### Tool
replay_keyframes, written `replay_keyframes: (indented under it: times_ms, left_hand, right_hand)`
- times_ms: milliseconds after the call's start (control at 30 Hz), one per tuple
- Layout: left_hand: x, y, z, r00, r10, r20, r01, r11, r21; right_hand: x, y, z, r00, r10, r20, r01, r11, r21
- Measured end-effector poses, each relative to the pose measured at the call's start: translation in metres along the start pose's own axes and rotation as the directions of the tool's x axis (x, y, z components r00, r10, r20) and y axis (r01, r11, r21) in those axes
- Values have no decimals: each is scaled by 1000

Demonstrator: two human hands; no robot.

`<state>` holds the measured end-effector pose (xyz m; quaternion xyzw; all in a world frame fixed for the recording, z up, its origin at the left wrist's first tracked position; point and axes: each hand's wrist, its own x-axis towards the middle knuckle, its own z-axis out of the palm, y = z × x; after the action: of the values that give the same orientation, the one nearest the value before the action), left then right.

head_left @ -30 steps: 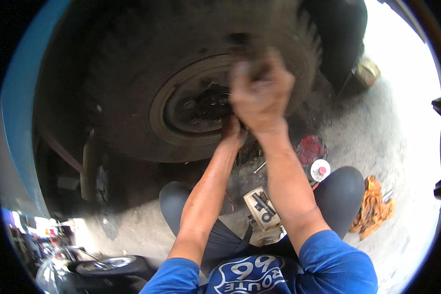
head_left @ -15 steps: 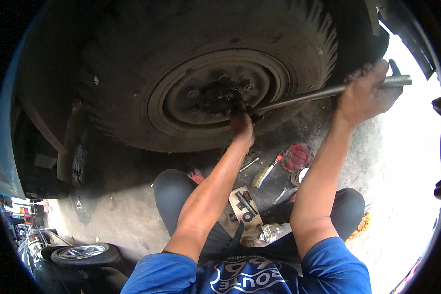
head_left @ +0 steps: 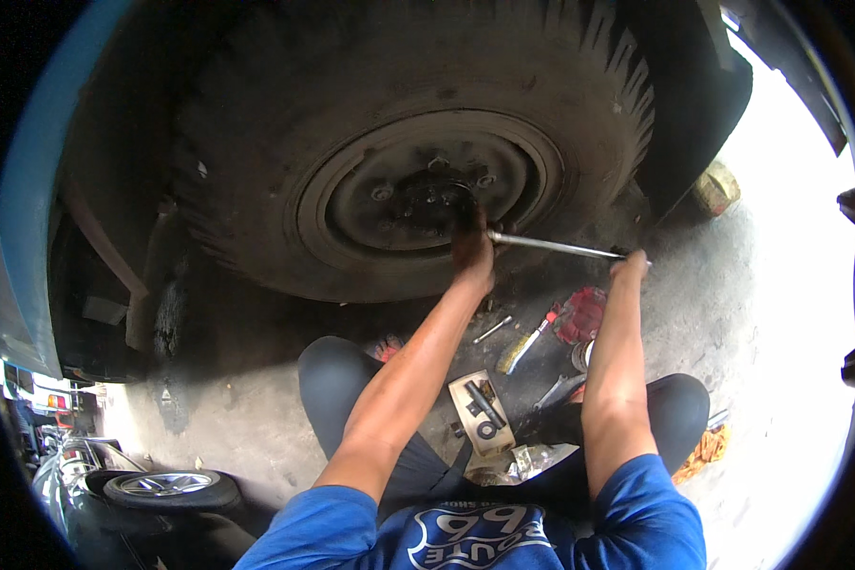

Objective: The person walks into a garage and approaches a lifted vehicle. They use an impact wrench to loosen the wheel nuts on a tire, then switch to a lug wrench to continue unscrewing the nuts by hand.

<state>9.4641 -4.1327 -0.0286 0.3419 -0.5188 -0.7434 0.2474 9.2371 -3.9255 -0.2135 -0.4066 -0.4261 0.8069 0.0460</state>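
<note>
1. The right hand (head_left: 631, 267) has its fingers clamped on the outer end of a steel bar (head_left: 556, 246), whose tip shows just past the grip
2. The bar runs from beside the left hand out to the right, sloping slightly down in the view, in front of the lower right part of a large treaded tyre (head_left: 242, 180)
3. The left hand (head_left: 472, 252) is at the inner end of the bar, up against the lower right side of the dark wheel hub (head_left: 426, 198); its fingers are in shadow, and I cannot tell whether they are closed on the bar's head
4. Around the hub sits a dusty steel rim (head_left: 311, 204), with several nuts visible on its face
5. Below the hands, on the concrete floor (head_left: 256, 423), lie a short metal rod (head_left: 493, 329) and a brush (head_left: 522, 350) with a red handle end, which points up toward a dark red, rounded item (head_left: 580, 315)
6. Between the person's knees is a shallow beige tray (head_left: 467, 388) holding a black cylinder (head_left: 485, 405) and a black ring (head_left: 486, 430)
7. A metal spanner (head_left: 553, 391) lies to the right of the tray, and a round tin (head_left: 579, 356) is partly hidden behind the right forearm
8. An orange cloth (head_left: 705, 452) lies beyond the right knee; at the lower left is a wheel with a silver spoked rim (head_left: 166, 483)
</note>
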Motion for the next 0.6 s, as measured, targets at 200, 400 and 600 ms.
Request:
replay_keyframes:
  times_ms: [200,400,600]
  left_hand:
    - [-27,-20,-25,997,-16,80,31,981,-193]
    - [-19,26,-77,1000,-9,-29,-2,933,-359]
    - [-33,64,-99,990,-141,-1,123,866,-484]
  right_hand:
    - [-137,-160,33,853,-321,412,203,931,304]
    - [-375,-195,29,383,-599,703,373,797,476]
    - [-502,-176,23,-4,-674,739,466,652,598]
